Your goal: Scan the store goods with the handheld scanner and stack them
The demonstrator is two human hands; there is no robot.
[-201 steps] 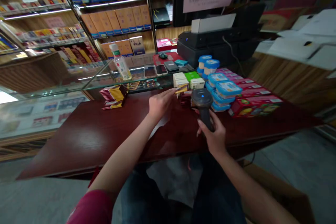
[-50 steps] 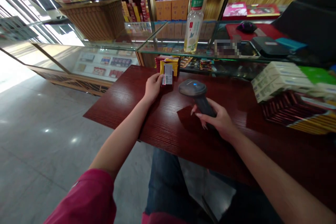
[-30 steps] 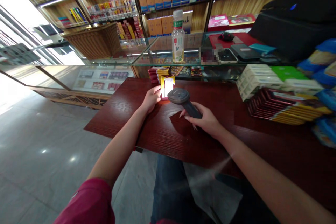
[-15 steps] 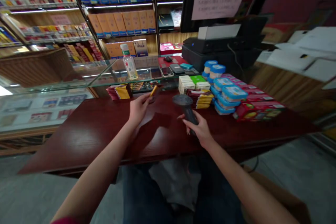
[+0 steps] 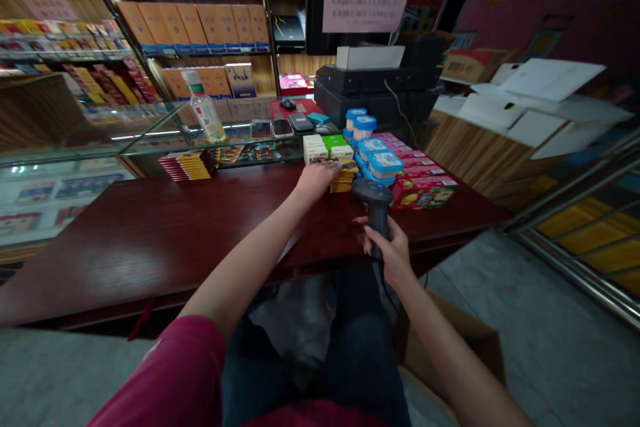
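Observation:
My left hand (image 5: 319,180) reaches over the right-hand stack of flat snack packets (image 5: 341,182), dark red with yellow edges. Its fingers bend over a yellow-and-dark-red packet (image 5: 349,165) at the top of that stack; the fingertips are partly hidden. A black barcode scanner (image 5: 379,219) stands upright in my right hand (image 5: 393,247), fingers wrapped round its handle, its head just right of the stack. Farther left on the table, a second stack of similar packets (image 5: 187,165) leans against the glass counter.
Blue-lidded tubs (image 5: 383,163), red fruit-printed boxes (image 5: 425,190) and small white-and-green boxes (image 5: 330,147) crowd the right of the dark red table (image 5: 150,227). A bottle (image 5: 206,113) and phones (image 5: 283,128) rest on the glass counter. An open carton (image 5: 475,347) sits on the floor.
My left hand has moved right with the packet, from mid-table to the right-hand stack. The scanner in my right hand now stands right of that stack. My view has turned right.

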